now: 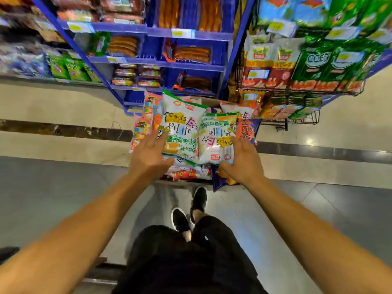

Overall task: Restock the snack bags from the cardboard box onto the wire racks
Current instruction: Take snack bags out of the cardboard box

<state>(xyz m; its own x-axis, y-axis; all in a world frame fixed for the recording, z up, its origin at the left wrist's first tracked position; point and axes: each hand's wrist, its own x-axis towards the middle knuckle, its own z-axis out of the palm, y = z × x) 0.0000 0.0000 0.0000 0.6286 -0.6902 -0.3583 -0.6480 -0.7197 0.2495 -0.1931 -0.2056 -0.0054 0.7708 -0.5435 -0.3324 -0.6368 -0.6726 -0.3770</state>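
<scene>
Left hand (149,154) and right hand (244,161) each grip a white snack bag (182,128) over the cardboard box (212,101) — I'd hold the edges, lift level, then swing right to the wire rack (301,90).

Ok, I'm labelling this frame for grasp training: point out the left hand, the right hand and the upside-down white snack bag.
left hand (149,154), head view, back of the hand.
right hand (244,161), head view, back of the hand.
upside-down white snack bag (216,137), head view, middle of its printed front.
</scene>
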